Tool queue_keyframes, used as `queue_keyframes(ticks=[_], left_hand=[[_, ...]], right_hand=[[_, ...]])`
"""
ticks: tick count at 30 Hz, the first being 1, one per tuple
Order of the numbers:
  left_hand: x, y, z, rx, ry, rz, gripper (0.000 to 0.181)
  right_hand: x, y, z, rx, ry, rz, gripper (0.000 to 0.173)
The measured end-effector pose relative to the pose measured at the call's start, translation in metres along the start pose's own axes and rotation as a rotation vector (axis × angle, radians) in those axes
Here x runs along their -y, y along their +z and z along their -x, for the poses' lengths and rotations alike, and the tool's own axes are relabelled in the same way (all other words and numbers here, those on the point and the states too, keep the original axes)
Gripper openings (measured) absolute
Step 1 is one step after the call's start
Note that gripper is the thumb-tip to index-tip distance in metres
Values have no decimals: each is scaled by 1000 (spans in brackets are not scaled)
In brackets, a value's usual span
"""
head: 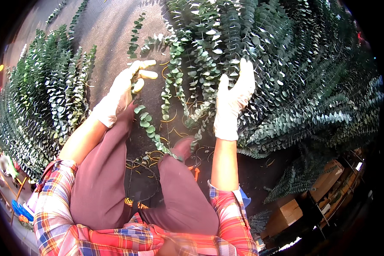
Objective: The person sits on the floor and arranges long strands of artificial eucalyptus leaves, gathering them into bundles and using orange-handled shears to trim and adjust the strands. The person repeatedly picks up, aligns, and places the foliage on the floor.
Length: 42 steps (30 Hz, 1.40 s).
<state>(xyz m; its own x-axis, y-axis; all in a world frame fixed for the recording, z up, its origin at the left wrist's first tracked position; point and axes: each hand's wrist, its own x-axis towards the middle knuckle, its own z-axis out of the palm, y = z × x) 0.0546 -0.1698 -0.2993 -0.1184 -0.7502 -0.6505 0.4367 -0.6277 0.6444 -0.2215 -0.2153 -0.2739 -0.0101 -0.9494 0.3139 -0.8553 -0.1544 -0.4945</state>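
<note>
My left hand (pixel 123 91), in a pale glove, is curled around a eucalyptus stem (pixel 149 128). Its round grey-green leaves show above the fingers and trail below the palm towards my knee. My right hand (pixel 235 99), gloved too, is raised at the near edge of a large heap of eucalyptus branches (pixel 281 64). Its thumb stands apart from the fingers, and nothing shows between them. Between my hands, several loose eucalyptus sprigs (pixel 176 60) lie on the dark ground covering.
Another eucalyptus pile (pixel 48 96) lies at left. Thin yellow rings (pixel 169 116), seemingly rubber bands, are scattered before me. An orange-handled tool (pixel 195 172) lies partly hidden near my right leg. Cardboard boxes (pixel 286 214) are at lower right, and a blue object (pixel 20 209) is at lower left.
</note>
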Motion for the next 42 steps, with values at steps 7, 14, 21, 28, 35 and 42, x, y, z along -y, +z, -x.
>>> queue_keyframes(ticks=[7,14,21,28,35,42], left_hand=[[-1,17,0,64,114,-90,53],[-3,17,-3,115,24,25,57],[-1,14,-5,203,-18,135,58],[4,3,-14,195,24,192,62],[-10,1,-16,111,30,289,60],[-7,5,-7,212,11,321,63]], right_hand=[[-35,-10,-1,93,311,-306,51],[5,-35,32,482,771,-981,66],[18,-33,97,554,667,-734,51],[25,-13,112,608,438,-736,46],[43,-8,71,685,186,-560,45],[42,-3,145,635,46,-497,48]])
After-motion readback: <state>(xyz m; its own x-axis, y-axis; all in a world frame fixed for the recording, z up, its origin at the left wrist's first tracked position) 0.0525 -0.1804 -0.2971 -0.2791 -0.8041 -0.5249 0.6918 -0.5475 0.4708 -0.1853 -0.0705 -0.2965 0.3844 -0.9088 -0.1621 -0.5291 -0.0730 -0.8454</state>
